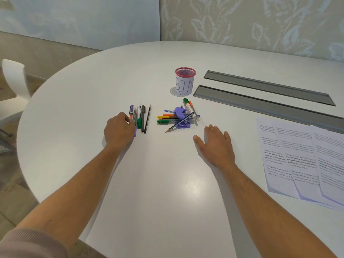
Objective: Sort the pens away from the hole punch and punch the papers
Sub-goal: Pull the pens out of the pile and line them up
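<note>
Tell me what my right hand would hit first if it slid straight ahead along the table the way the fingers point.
Probably the pile around the purple hole punch: the right hand lies flat, fingers aimed up and slightly left, so the striped pencil leaning across the punch looks first in line. Depth is uncertain.

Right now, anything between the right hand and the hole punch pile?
Head view: bare tabletop only between the right hand and the hole punch; nearest is a pencil tip.

Pens (175, 119) heaped around purple hole punch (181, 116), hands (119, 128) nearby
</note>
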A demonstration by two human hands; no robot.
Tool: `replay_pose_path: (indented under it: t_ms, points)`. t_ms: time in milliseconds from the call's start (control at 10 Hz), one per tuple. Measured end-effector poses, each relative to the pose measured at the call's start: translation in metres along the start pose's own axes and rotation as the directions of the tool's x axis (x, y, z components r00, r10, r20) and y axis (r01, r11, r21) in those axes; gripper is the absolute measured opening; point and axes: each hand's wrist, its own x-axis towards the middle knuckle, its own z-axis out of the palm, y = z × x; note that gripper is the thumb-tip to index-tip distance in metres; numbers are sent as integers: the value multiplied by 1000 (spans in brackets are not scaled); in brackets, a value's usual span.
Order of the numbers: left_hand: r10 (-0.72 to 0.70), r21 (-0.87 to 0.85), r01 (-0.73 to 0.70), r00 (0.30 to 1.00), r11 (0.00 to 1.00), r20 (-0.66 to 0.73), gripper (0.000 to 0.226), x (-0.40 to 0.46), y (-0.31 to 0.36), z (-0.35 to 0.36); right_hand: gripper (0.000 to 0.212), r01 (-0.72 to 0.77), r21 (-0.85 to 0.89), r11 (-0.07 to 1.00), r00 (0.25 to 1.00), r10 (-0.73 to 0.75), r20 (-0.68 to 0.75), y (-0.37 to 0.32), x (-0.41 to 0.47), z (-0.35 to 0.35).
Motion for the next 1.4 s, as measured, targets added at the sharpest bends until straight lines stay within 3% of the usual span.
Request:
replay_pose_path:
  t_ms: [300, 400, 700, 1100, 1300, 1400]
  points:
    - [261, -10, -261, 964, 965, -50, 24, -11, 30, 6, 73, 5, -6, 1000, 1000, -5, 1, 0, 0, 0]
    - [405, -96, -401, 914, 911, 26, 27, -21, 48, 18, 73, 2, 2, 1000, 1000, -2, 2, 0, 0, 0]
    - [488, -42, -489, 853, 871, 185, 37, -42, 76, 38, 73, 5, -4, 1000, 1000, -5, -9, 0, -2, -1]
    - [461, -97, -451, 875, 887, 147, 20, -43, 77, 37, 73, 8, 14, 1000, 1000, -7, -15, 0, -1, 1]
    - [327, -155, -320, 945, 935, 24, 22, -25, 62, 18, 73, 5, 9, 1000, 1000, -5, -12, 1, 0, 1]
    - [208, -101, -210, 978, 973, -26, 21, -14, 49, 5, 73, -1, 11, 1000, 1000, 1, -12, 1, 0, 2]
